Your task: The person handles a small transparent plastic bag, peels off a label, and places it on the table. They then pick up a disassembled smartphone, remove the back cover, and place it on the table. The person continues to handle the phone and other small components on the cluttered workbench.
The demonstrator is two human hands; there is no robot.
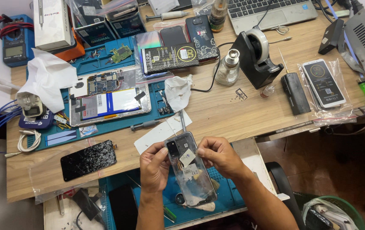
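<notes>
The head view shows both hands holding one phone point(189, 169) low in the middle of the picture, above a blue mat point(229, 196) on the lower shelf of the desk. The fingers of the left hand point(155, 166) are curled around the left edge of the phone near its top, with the thumb lying on the back close to the camera block. The fingers of the right hand point(219, 156) are bent and close on the right edge at the same height, and the thumb and first finger pinch near a small white sticker on the back. The phone is turned with its back up and lies at a slant, the top toward the desk and the bottom toward the person. Its back looks transparent or shiny grey, with a dark square camera block in the upper left corner and some small labels in the middle. Just behind the phone, on the wooden desk point(216, 115), lie a white card point(159, 134) and a thin metal tool point(183, 121). Further left there are a cracked black screen point(88, 159) and an opened tablet point(110, 100) on a second blue mat.
</notes>
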